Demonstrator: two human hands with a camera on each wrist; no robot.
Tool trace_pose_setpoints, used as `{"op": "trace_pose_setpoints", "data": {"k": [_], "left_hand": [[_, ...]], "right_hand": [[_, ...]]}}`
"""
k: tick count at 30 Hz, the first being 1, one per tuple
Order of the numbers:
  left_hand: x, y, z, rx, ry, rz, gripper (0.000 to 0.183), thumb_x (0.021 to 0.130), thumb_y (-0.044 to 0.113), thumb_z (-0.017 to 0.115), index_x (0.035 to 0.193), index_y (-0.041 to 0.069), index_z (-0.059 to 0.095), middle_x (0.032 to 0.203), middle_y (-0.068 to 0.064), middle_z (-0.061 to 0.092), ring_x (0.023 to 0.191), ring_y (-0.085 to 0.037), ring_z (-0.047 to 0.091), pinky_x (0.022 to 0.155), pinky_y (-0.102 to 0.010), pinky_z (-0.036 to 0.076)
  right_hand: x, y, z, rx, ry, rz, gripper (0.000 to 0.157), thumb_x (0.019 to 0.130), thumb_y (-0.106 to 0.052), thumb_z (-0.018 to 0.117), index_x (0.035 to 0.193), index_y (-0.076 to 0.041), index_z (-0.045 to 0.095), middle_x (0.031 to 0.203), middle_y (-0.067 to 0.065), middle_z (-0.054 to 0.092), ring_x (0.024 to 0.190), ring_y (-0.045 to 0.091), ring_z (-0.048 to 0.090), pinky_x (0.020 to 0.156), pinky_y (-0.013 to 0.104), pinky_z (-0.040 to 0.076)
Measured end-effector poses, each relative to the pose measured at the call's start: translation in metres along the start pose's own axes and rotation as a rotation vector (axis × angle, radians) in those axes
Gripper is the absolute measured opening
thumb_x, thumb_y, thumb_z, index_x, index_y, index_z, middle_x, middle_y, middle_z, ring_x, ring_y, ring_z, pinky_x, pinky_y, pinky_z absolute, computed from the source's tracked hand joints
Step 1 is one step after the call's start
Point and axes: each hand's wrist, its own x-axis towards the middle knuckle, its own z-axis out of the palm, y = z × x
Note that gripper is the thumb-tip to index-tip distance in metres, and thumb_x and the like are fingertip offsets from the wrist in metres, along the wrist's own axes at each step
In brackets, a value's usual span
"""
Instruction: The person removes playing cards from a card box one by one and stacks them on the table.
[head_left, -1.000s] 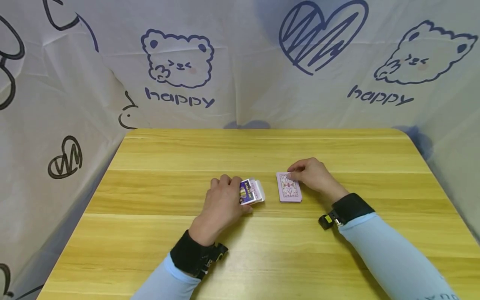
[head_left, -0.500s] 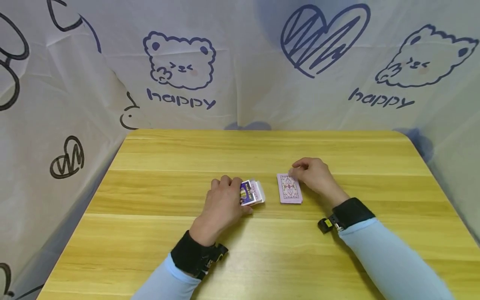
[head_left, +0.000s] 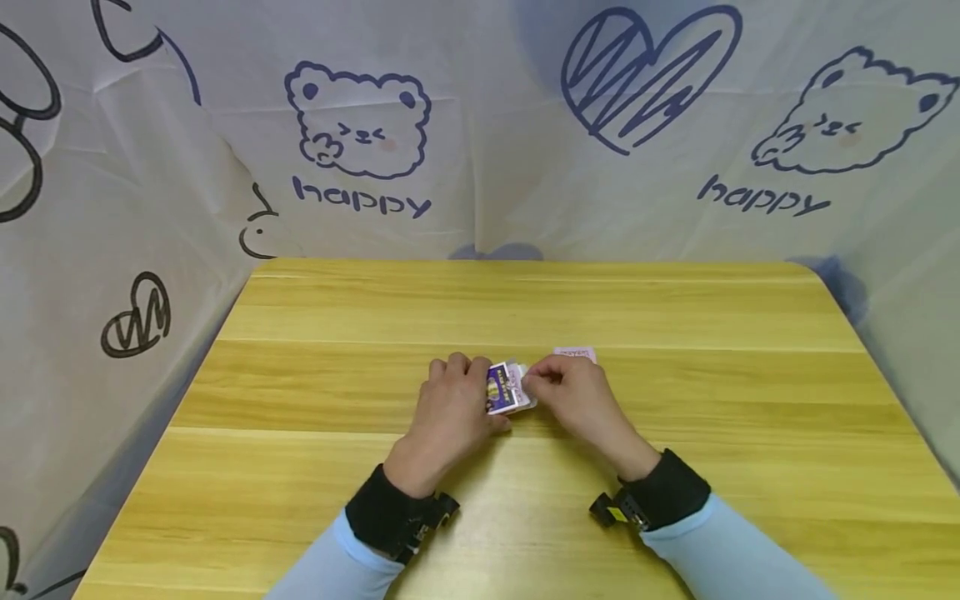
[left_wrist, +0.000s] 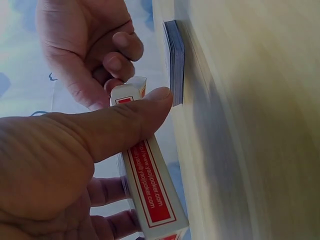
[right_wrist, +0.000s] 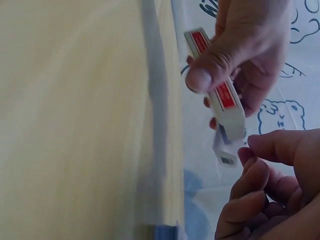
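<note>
My left hand (head_left: pixel 450 404) grips a small playing card box (head_left: pixel 501 389), its thumb along the red-and-white narrow side seen in the left wrist view. The box's open end, with a white flap, faces right, and a patterned card back shows in it. Right at this end is my right hand (head_left: pixel 583 404), thumb and forefinger close together; whether a card is between them cannot be made out. Behind the right hand, a stack of playing cards (head_left: pixel 575 352) lies face down on the table, mostly hidden in the head view; its edge shows in the left wrist view.
The wooden table (head_left: pixel 315 483) stretches out around both hands. White cloth (head_left: pixel 510 167) with drawn bears and hearts hangs behind it and along the sides. Dark bands with small cameras sit on both wrists.
My right hand has left the card stack and moved left to the open end of the box. The left hand has shifted only slightly and still holds the box.
</note>
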Motion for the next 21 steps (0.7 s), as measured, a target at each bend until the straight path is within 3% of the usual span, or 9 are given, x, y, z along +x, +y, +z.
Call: {"op": "trace_pose_setpoints", "data": {"k": [6,10,17,21], "left_hand": [[-0.0007,0.0015,-0.0018,0.008,0.011,0.017,0.074,0.064,0.043,0.088,0.119,0.006,0.055,0.106,-0.015,0.054,0.091,-0.032,0.044,0.069,-0.044,0.046],[-0.0016,0.0028,-0.0027,0.004,0.036,0.041,0.073,0.063,0.042,0.089,0.116,0.006,0.056,0.104,-0.015,0.054,0.09,-0.032,0.044,0.067,-0.044,0.045],[-0.0014,0.0038,-0.0022,-0.003,0.042,0.058,0.073,0.061,0.04,0.09,0.116,0.005,0.056,0.105,-0.014,0.054,0.089,-0.031,0.044,0.066,-0.042,0.044],[-0.0009,0.0031,-0.002,0.001,0.032,0.041,0.073,0.062,0.04,0.089,0.117,0.005,0.056,0.105,-0.014,0.054,0.09,-0.031,0.044,0.068,-0.043,0.045]], "right_hand": [[-0.0008,0.002,0.0067,-0.017,-0.009,0.066,0.014,0.085,-0.026,0.071,0.08,-0.013,0.071,0.073,0.002,0.066,0.061,0.017,0.052,0.051,0.029,0.04],[0.0007,0.0034,0.0074,-0.001,-0.06,0.096,0.014,0.083,-0.024,0.073,0.076,-0.011,0.07,0.07,0.002,0.065,0.06,0.018,0.051,0.051,0.028,0.038],[0.0031,0.0057,0.0056,0.115,-0.144,0.152,0.013,0.085,-0.016,0.07,0.075,-0.008,0.07,0.068,0.006,0.062,0.057,0.015,0.048,0.048,0.026,0.035],[0.0024,0.0044,0.0027,0.148,-0.139,0.164,0.016,0.089,-0.019,0.068,0.078,-0.007,0.068,0.064,0.014,0.061,0.051,0.016,0.047,0.043,0.026,0.033]]}}
